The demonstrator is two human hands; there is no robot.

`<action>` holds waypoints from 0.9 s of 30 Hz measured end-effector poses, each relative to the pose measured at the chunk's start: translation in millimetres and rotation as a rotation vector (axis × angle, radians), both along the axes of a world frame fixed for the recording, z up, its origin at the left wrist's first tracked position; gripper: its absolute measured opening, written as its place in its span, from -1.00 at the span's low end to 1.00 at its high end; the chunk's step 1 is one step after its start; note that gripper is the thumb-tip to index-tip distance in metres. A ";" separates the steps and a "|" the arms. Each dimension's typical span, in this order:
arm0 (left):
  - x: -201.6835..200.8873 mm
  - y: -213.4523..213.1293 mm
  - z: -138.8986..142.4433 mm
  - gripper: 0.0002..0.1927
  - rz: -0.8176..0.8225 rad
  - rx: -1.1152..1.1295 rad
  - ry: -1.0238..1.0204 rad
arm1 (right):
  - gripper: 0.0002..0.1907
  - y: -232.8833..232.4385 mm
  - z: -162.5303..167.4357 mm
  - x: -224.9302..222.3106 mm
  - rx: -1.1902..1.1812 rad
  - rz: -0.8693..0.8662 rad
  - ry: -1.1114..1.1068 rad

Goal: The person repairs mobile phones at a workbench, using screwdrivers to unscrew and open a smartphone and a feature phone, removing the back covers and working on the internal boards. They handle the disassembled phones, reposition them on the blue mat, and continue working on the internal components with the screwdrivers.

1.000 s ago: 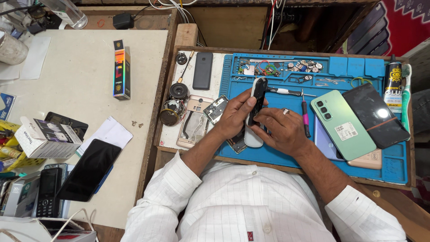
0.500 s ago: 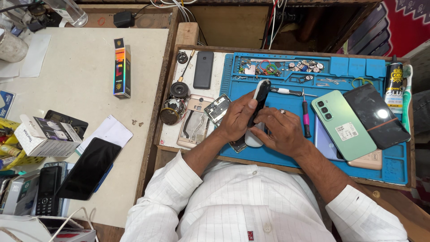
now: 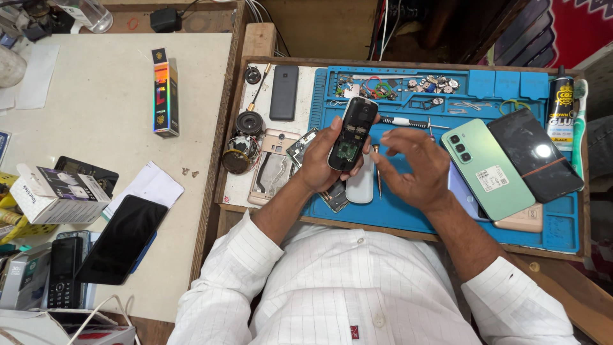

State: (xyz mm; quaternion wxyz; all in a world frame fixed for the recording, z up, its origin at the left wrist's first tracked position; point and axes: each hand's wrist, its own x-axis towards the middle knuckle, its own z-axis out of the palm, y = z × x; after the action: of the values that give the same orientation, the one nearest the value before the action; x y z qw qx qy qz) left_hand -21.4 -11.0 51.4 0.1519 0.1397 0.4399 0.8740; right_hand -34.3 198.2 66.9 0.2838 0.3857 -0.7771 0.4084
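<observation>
Head view: left hand (image 3: pixel 319 163) grips opened phone (image 3: pixel 350 133); right hand (image 3: pixel 415 166) beside.

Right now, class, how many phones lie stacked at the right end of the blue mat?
4: green phone and black phone on top, side by side; lilac phone peeking from under the green; pinkish phone lowest. Others may be hidden beneath.

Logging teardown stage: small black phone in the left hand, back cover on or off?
Off. The small black phone in the left hand shows a green circuit board in its open back; a white cover lies on the blue mat.
</observation>
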 end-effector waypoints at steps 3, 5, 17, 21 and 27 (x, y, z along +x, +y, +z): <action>0.1 0.4 1.5 -0.19 -0.020 0.005 0.019 | -0.68 1.8 1.1 -1.9 -0.041 -0.027 -0.031; -0.4 -0.2 -1.6 -0.20 -0.052 0.004 0.030 | -0.64 2.3 2.3 -1.7 -0.053 -0.033 -0.044; -3.4 2.5 -14.1 -0.53 -0.075 -0.302 0.134 | -0.45 4.4 10.2 -6.4 0.173 -0.130 0.103; -3.4 2.9 -11.8 -0.54 -0.035 -0.418 0.216 | -0.39 7.8 7.7 -7.9 0.247 -0.122 0.084; -4.3 3.1 -14.0 -0.51 -0.053 -0.416 0.193 | -0.39 9.8 6.5 -7.1 0.242 -0.092 0.068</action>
State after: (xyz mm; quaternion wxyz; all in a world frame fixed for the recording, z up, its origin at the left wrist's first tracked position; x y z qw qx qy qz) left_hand -25.6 -7.8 37.4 0.1575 0.1998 0.6193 0.7428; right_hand -41.4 208.0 73.3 0.2797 0.3947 -0.8274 0.2853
